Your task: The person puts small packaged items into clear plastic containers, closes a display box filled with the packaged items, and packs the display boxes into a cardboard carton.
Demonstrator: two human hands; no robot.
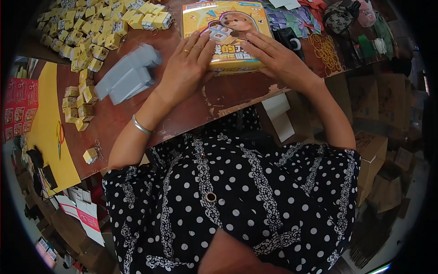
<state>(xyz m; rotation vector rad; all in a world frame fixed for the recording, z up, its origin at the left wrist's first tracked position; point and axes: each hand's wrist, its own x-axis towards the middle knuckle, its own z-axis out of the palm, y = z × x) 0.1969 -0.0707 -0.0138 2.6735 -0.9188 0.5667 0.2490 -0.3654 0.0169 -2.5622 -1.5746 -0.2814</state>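
A yellow cardboard box [228, 57] with a cartoon animal printed on its lid lies on the dark red table [191, 109] in front of me. My left hand [189, 59] rests on the left part of the lid, fingers stretched out and a ring on one of them. On the lid's right side lies my right hand [273, 57], its fingers also extended and flat. The box looks closed; what is inside is hidden. Left of my left hand is a stack of clear plastic bags [130, 75].
Small yellow-and-white block keychains [98, 32] are heaped at the back left, with one keychain [90, 155] apart near the front edge. Orange-handled scissors [59, 137] lie on yellow board. Rubber bands [326, 55] and purple-green packets [292, 20] are at right. Cardboard boxes [369, 155] stand below.
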